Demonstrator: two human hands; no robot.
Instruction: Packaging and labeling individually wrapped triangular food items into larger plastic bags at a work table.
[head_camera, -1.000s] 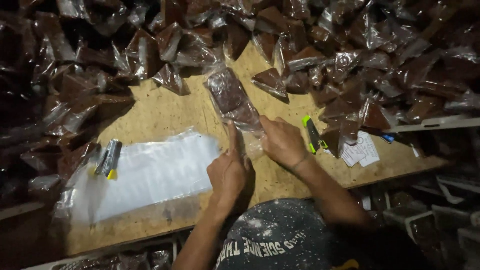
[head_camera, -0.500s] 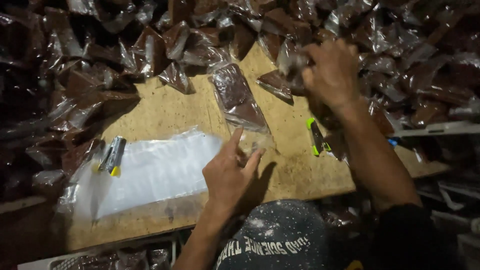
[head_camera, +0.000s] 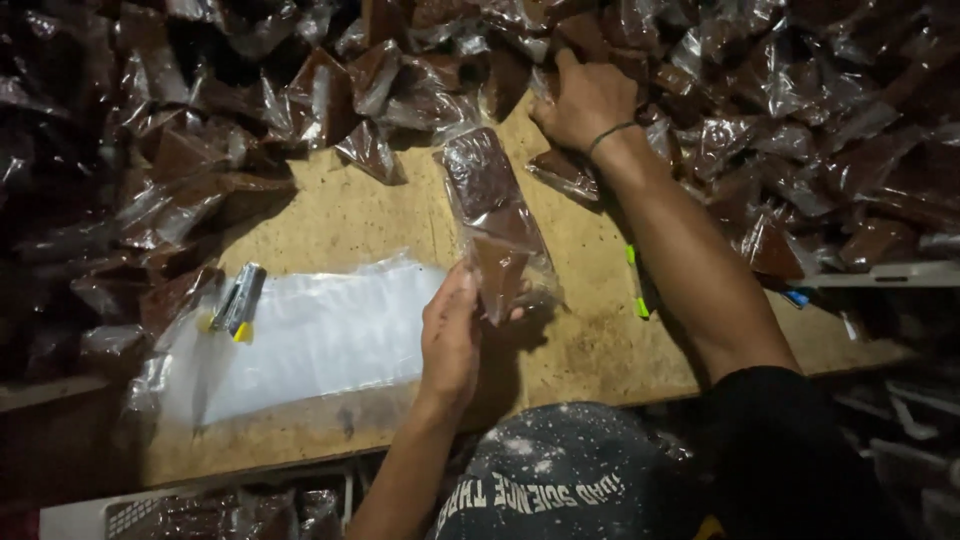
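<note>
Packets (head_camera: 800, 130) of dark brown blocks in clear wrap are heaping up all around the wooden table (head_camera: 590, 350), crowding its far edge and both sides. Lying flat on the near left is a stack of empty clear bags (head_camera: 320, 335), with a small yellow-tipped tool (head_camera: 238, 300) resting on its left end. Centre stage, the long clear bag (head_camera: 495, 225) is stretching from mid-table towards the person, already carrying two brown blocks, one behind the other. The left hand (head_camera: 450, 340) is pinching its open near end, grip closed on the film. The right hand (head_camera: 585, 100) is reaching out into the pile at the far edge, fingers curling down onto a wrapped block; whether that grip is actually closed I cannot tell.

That bag looks thin, limp and slippery, with the weight sitting in the blocks, so holding the film mouth alone risks sagging; supporting it under the blocks looks safer. A green marker (head_camera: 636, 282) is lying beside the right forearm.
</note>
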